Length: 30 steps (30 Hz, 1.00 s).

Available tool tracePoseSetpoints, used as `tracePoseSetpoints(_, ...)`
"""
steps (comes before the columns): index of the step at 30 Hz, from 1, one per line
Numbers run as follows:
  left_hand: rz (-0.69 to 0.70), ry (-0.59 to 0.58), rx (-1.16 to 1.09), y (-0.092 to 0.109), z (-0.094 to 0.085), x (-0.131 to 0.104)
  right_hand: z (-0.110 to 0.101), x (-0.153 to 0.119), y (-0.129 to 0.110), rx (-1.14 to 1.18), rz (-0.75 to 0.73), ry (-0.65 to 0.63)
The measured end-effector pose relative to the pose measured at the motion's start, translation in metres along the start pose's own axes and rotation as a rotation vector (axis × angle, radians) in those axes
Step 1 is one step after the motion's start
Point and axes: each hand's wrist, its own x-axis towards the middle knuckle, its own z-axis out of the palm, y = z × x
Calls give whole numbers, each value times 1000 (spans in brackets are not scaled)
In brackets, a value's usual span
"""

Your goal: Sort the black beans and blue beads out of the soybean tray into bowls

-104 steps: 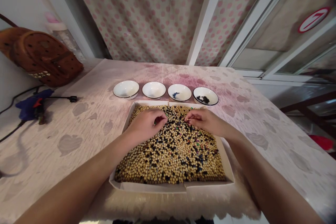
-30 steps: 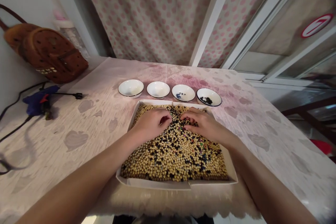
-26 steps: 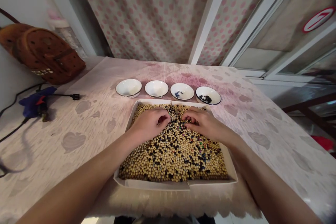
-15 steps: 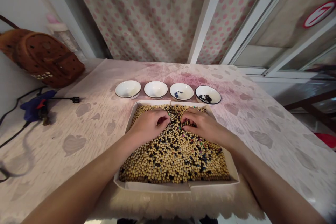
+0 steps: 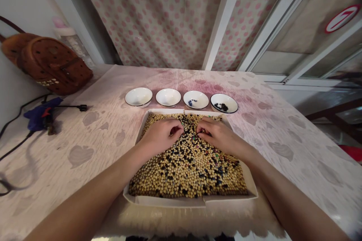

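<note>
A shallow white cardboard box [image 5: 169,202] in front of me is filled with small round soybean-like beads [image 5: 186,175], mostly tan with many black and dark blue ones and a few green and red. Over its upper left part, my left hand [image 5: 164,132] is curled, thumb and fingertips pressed together at the beads. Opposite it, my right hand [image 5: 217,134] has its fingers bent in and the thumb against them, also touching the beads. Whatever lies between the fingertips of either hand is too small to make out.
Behind the box stands a row of white bowls: the right one [image 5: 230,101] contains black beads, its neighbour [image 5: 202,99] a few blue ones, and two others [image 5: 168,98] show plain insides. A blue glue gun [image 5: 39,115] with cables and a brown backpack [image 5: 53,64] are at left.
My right hand's thumb and fingers have drawn together, and the hand has shifted very slightly right. My left hand stays in place. The view has tilted a little.
</note>
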Motion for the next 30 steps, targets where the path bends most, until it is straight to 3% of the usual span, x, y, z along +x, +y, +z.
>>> tracePoseSetpoints(6, -8, -8, 5, 0, -1, 0, -3, 1, 12, 61, 83, 76)
tracePoseSetpoints(12, -15, -20, 4, -1, 0, -1, -6, 2, 23, 568, 255, 114)
tracePoseSetpoints(18, -13, -18, -8, 1, -1, -1, -13, 1, 19, 1009, 401, 110)
tracePoseSetpoints(21, -3, -14, -11, 1, -1, -1, -14, 0, 18, 1138, 448, 145)
tracePoseSetpoints(25, -1, -14, -11, 0, 0, -1, -10, 2, 21, 1088, 444, 257)
tracePoseSetpoints(30, -6, -7, -9, -2, 0, -1, -6, 15, 33, 725, 373, 408)
